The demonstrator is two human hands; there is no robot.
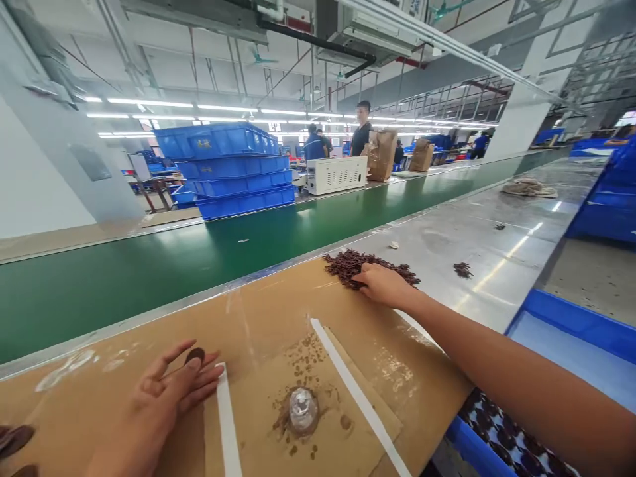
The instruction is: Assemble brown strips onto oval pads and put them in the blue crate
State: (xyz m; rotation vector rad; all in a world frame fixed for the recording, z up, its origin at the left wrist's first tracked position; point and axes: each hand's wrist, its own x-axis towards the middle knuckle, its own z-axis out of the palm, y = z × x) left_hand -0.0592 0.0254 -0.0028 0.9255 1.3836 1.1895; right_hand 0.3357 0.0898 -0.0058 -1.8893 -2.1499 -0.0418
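My left hand [166, 394] holds a small dark brown disc [195, 356] between thumb and fingers, just above the cardboard [268, 318]. My right hand [386, 285] reaches across to a heap of small dark brown pieces [342, 265]. Its fingers are bent and pressed together at the heap's near edge, and the tips are partly hidden among the pieces. Between my hands, a shiny silver dome [303, 409] stands on the cardboard, with brown smudges around it. White tape strips [229, 424] run along both sides of it. More dark brown discs [14, 440] lie at the far left.
A green conveyor belt [149, 271] runs behind the cardboard. Beyond it stand stacked blue crates [243, 179], a white metal box [338, 175] and several people. A metal tabletop [442, 245] extends right, with a cloth [529, 187]. A blue crate [479, 447] holds dark pieces below right.
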